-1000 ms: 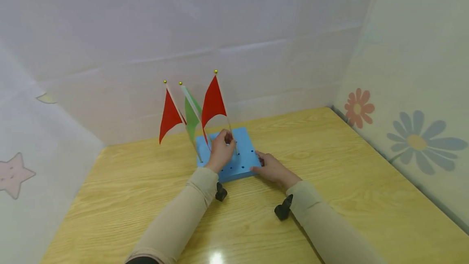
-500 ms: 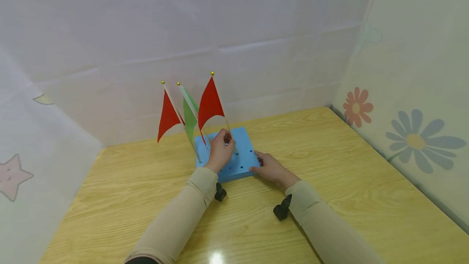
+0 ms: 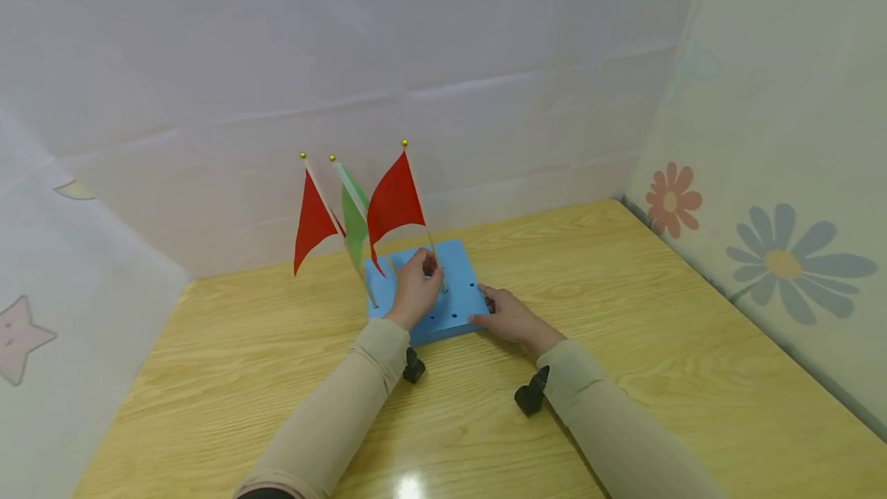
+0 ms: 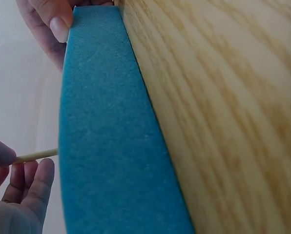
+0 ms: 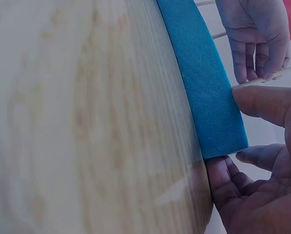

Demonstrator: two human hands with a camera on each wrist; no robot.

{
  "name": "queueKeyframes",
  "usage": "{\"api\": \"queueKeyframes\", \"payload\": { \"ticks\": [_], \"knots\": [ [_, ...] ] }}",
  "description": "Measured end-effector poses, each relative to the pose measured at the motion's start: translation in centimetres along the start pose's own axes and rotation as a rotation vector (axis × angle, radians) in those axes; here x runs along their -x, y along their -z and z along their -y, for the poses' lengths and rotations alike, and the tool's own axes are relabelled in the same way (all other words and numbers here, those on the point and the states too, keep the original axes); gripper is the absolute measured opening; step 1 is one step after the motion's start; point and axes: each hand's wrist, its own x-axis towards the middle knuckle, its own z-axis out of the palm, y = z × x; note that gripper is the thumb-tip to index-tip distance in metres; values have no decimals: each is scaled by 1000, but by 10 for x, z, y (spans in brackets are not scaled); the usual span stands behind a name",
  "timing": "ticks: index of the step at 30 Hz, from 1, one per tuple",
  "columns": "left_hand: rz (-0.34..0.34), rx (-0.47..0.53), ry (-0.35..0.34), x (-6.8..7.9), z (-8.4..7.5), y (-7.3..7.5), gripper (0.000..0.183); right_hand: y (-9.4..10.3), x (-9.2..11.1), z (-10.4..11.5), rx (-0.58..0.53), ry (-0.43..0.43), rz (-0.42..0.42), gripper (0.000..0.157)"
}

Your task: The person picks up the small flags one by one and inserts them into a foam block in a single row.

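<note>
A blue foam block (image 3: 457,259) with small holes in its top lies on the table. My left hand (image 3: 416,291) pinches the thin wooden pole (image 4: 38,155) of a red flag (image 3: 398,197) low down, between thumb and fingers. That pole's foot is at a hole in the block's top; how deep it sits is hidden. Another red flag (image 3: 313,223) and a green flag (image 3: 355,223) lean left, their poles standing in the block's left part. My right hand (image 3: 516,320) grips the block's right edge, thumb against its side and fingers round the corner.
The wood-grain table (image 3: 291,376) reaches up to a white cloth wall (image 3: 485,137) behind. At the right stands a cloth side wall (image 3: 797,137) printed with flowers. Several dark holes (image 3: 454,316) show in the block near my hands.
The pinched red flag's gold tip sits slightly lower, and its cloth has swung a little left. Both hands keep their holds. The whole view has shifted slightly.
</note>
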Motion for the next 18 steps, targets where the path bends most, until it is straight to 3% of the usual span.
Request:
{"api": "queueKeyframes", "payload": {
  "ticks": [9,18],
  "knots": [
    [59,-43,20,2,2,1,4,-1,0,0,-13,1,6,74],
    [74,-65,35,2,3,2,4,-3,2,2,-27,-14,1,73]
  ]
}}
